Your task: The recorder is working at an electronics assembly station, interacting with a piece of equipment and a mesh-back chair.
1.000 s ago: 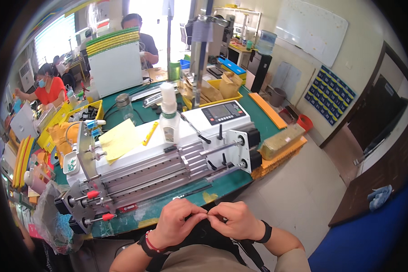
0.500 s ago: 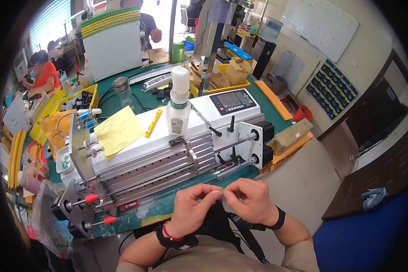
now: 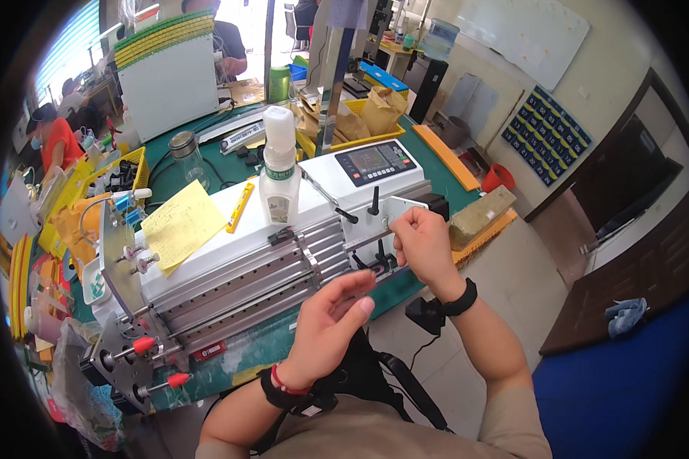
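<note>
Surface: green workbench [image 3: 429,157] across frame centre, carrying a long white-and-metal machine [image 3: 268,252], a white bottle [image 3: 279,176] on top, a yellow note [image 3: 180,226] at left | Room: workshop, another person upper left | Left hand [image 3: 329,325]: lower centre, loosely unclenched, empty | Right hand [image 3: 421,245]: centre right, pinched at the machine's end plate [image 3: 402,210]; what it grips, cannot tell.
</note>
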{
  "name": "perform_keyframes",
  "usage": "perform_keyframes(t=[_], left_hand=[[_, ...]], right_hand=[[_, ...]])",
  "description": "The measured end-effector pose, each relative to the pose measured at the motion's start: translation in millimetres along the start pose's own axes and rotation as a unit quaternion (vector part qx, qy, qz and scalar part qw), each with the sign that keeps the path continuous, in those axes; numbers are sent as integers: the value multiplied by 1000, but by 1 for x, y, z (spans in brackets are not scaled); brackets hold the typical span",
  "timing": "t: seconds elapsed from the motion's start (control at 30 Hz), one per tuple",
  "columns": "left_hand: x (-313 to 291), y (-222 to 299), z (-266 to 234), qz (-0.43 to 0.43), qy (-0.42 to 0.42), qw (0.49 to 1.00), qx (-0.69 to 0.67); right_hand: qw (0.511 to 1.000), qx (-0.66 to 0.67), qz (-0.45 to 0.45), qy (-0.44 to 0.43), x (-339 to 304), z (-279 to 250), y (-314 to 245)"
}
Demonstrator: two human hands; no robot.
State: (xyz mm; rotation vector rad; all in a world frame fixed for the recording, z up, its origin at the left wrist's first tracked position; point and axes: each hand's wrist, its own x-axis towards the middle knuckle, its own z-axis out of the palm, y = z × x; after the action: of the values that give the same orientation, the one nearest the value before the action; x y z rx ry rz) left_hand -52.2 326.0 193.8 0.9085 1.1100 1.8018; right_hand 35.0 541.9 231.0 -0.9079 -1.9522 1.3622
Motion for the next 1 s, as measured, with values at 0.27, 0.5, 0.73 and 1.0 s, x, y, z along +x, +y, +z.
perform_keyframes(t=[0.27,0.5,0.73,1.0], left_hand=[[39,-2,31,-132,18,951,-281],[-47,45,-36,-84,-104,924,-357],[-140,76,-105,31,-60,961,-269],[-164,83,-110,199,292,834,423]], right_hand=[[946,272,128,-124,-110,-21,-18],[914,335,206,-95,-85,-15,-28],[875,348,278,-190,-36,34,3],[886,356,250,-160,-69,68,-27]])
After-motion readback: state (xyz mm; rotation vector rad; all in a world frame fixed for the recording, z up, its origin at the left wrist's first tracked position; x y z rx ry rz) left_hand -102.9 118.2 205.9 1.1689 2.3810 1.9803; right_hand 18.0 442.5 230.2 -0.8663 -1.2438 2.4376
